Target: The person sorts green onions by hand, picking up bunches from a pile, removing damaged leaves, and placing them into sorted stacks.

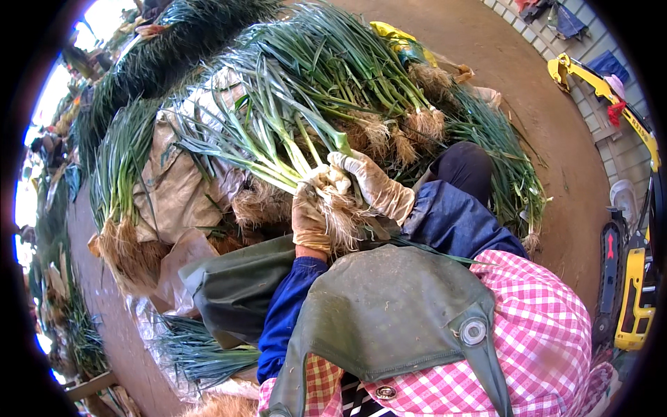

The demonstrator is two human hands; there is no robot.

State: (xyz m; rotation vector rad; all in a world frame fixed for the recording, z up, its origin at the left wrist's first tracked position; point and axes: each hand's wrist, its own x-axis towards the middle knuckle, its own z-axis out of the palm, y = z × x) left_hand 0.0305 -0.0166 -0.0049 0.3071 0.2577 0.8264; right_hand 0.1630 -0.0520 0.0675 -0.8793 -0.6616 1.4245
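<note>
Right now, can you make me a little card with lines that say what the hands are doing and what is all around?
left hand: gloved, grips the root end of a bunch of green onions
right hand: gloved, closed on the same bunch
roots: pale, stringy, between both hands
apron: green, over the lap
around: heaps of green onions on a brown floor
far right: yellow machine

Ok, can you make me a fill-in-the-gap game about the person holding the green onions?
1. Both hands wear dirty ____ while they clasp the bunch of green onions.
2. The left hand grips the bunch at its pale ____ end.
3. The person's apron is dull ____.
4. The shirt has a pink and white ____ pattern.

Missing words: gloves; root; green; checked
</note>
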